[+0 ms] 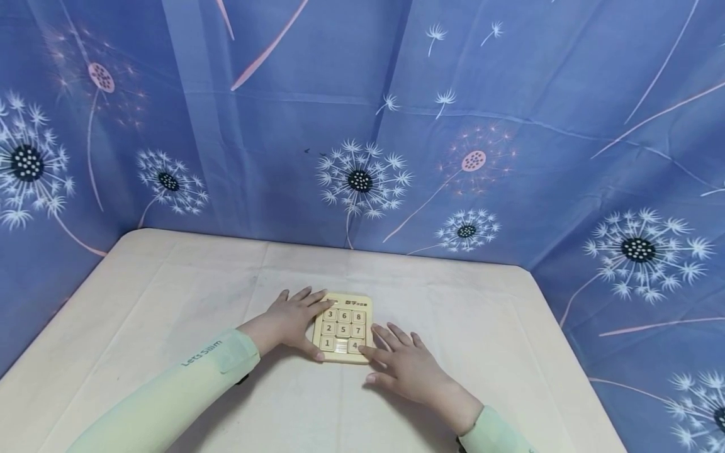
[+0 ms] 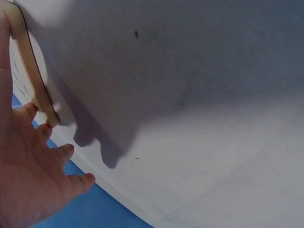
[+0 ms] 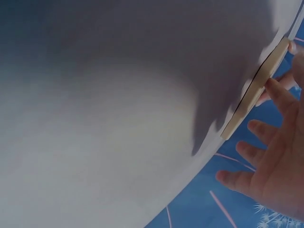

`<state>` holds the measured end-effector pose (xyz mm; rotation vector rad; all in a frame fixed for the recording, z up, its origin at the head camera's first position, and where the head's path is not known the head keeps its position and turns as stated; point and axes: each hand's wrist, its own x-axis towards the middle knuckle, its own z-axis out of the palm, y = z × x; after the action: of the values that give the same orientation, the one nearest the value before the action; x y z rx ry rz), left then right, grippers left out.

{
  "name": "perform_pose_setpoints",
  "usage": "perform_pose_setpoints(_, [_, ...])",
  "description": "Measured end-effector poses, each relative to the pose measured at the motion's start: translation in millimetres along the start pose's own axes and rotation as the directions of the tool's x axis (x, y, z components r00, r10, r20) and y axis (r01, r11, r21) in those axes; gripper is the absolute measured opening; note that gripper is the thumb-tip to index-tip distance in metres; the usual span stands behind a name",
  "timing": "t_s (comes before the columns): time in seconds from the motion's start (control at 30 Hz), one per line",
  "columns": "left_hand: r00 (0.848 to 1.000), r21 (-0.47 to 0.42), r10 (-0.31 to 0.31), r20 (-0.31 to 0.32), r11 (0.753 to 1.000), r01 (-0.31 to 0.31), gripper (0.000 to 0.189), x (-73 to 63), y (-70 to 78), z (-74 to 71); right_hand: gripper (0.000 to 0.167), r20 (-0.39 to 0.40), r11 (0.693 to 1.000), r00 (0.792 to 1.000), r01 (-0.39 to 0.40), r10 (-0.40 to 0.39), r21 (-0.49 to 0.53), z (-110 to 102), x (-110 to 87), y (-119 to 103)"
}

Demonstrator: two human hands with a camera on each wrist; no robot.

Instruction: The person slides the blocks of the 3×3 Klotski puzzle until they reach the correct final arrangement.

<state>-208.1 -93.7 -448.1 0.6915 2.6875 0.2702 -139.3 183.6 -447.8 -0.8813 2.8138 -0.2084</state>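
A cream number sliding puzzle (image 1: 369,308) lies flat on the table in the head view. Its rows read 3-6-8, 2-5-7, and 1, a gap, then 4. My left hand (image 1: 290,321) holds its left side, thumb at the lower left corner, fingers spread over the upper left. With its index fingertip, my right hand (image 1: 410,371) touches the tile 4 (image 1: 354,345) at the lower right; its other fingers are extended beside the right edge. From the left wrist, the puzzle's side edge (image 2: 35,71) shows by the left hand (image 2: 33,166). The right wrist view shows the right hand (image 3: 280,156) beside the puzzle (image 3: 254,92).
A pale cloth covers the table (image 1: 198,270) under the puzzle. Blue curtains (image 1: 272,163) with dandelion prints stand along its back and sides. Pale green sleeves (image 1: 170,390) cover both forearms.
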Motion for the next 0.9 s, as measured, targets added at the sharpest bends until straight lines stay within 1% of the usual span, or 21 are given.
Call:
perform_pose_setpoints(0.27, [1.0, -0.018, -0.012, 0.016, 1.0, 0.012, 0.117, -2.4, 4.2, -4.6, 0.058, 0.004, 1.0, 1.0, 0.0, 0.0, -0.01, -0.9, -1.4, 2.0])
perform_pose_setpoints(0.5, [1.0, -0.012, -0.011, 0.006, 1.0, 0.011, 0.116, -0.9, 2.4, -2.0, 0.058, 0.013, 1.0, 1.0, -0.007, 0.007, 0.004, -2.0, -3.2, 2.6])
perform_pose_setpoints(0.9, [1.0, -0.009, -0.005, -0.006, 1.0, 0.005, 0.116, -1.1, 1.1, -1.0, 0.058, 0.003, 1.0, 1.0, -0.006, 0.006, 0.007, -0.1, -2.0, 1.7])
